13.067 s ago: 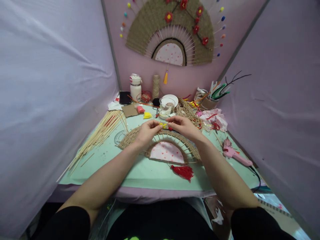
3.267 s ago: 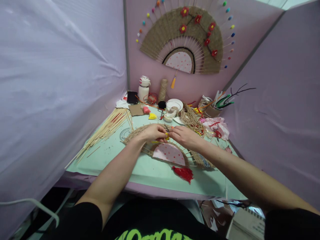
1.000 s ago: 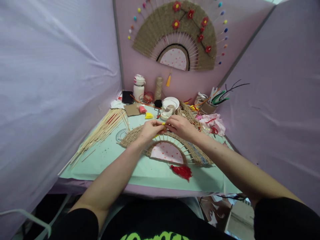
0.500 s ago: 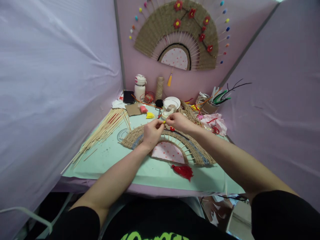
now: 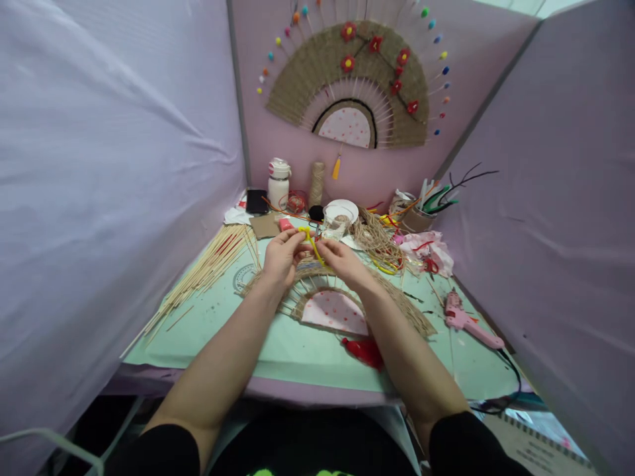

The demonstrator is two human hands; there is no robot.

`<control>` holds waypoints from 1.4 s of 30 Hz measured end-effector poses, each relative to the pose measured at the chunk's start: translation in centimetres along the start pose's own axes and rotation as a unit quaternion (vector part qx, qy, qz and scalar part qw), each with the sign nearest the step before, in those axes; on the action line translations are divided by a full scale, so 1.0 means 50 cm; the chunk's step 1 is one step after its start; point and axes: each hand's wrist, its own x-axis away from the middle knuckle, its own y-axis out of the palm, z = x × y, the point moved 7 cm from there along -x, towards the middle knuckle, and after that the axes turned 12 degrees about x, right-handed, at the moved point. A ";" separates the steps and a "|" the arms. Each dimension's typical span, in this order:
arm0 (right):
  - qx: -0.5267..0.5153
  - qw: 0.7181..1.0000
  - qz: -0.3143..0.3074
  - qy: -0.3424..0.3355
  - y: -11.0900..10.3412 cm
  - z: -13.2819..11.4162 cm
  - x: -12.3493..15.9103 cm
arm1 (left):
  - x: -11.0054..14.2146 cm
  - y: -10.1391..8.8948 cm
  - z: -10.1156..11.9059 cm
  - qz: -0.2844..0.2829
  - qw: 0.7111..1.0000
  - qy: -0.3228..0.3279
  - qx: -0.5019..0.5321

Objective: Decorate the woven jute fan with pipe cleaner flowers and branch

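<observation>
My left hand [image 5: 286, 254] pinches one end of a bent yellow strip [image 5: 317, 252] between thumb and fingers. Close beside it, my right hand [image 5: 342, 261] has its fingertips closed on the strip's lower part. What the strip is made of, I cannot tell. Below both hands lies a woven twine fan [image 5: 411, 311] with thin stick ribs and a white half-round centre [image 5: 333, 311] dotted in red. My hands and right forearm cover parts of the fan. A red tassel [image 5: 364, 352] at its lower edge is partly behind my right forearm.
Thin wooden sticks [image 5: 208, 261] lie at left. A pink glue gun [image 5: 469, 320] rests at right. Behind are a white bottle [image 5: 278, 185], a twine spool [image 5: 316, 185], loose twine [image 5: 377, 238] and a pen holder [image 5: 417, 218]. Another fan [image 5: 297, 89] hangs on the back wall.
Both hands have shifted slightly, and a longer yellow strip now shows between them instead of a small yellow bit. My right forearm has swung left, uncovering the glue gun and partly covering the tassel.
</observation>
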 end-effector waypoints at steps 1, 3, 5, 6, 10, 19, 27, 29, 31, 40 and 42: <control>-0.022 1.000 -0.020 -0.005 0.019 -0.002 0.006 | 0.002 0.002 0.006 -0.005 1.000 -0.009 0.016; -0.060 0.998 -0.021 0.000 0.035 -0.005 0.014 | 0.005 0.005 0.015 -0.016 0.999 -0.024 0.035; -0.077 0.997 0.010 0.022 0.026 -0.005 0.018 | 0.004 0.002 0.018 -0.017 0.999 -0.032 0.039; -0.074 0.996 0.024 0.034 0.017 -0.003 0.020 | 0.003 -0.001 0.017 -0.013 0.999 -0.035 0.037; -0.008 0.998 0.029 0.062 -0.012 0.013 0.027 | -0.003 -0.011 0.001 -0.011 0.998 -0.054 -0.004; 0.170 0.984 0.041 0.037 -0.036 0.031 0.052 | -0.011 -0.018 -0.037 -0.013 0.995 -0.068 -0.071; 0.047 0.998 0.045 0.010 -0.032 0.048 0.039 | -0.011 -0.014 -0.071 -0.076 0.979 -0.058 -0.179; 0.075 0.995 0.059 0.001 -0.039 0.044 0.039 | -0.011 -0.010 -0.073 -0.101 0.971 -0.051 -0.211; 0.092 0.994 0.055 -0.014 -0.040 0.037 0.041 | -0.012 -0.009 -0.075 -0.118 0.965 -0.045 -0.229; 0.121 0.983 0.123 -0.064 -0.042 0.021 0.047 | -0.006 -0.001 -0.078 -0.113 0.968 -0.005 -0.223; 0.134 0.979 0.146 -0.054 -0.047 0.024 0.047 | -0.003 0.001 -0.078 -0.102 0.975 -0.004 -0.198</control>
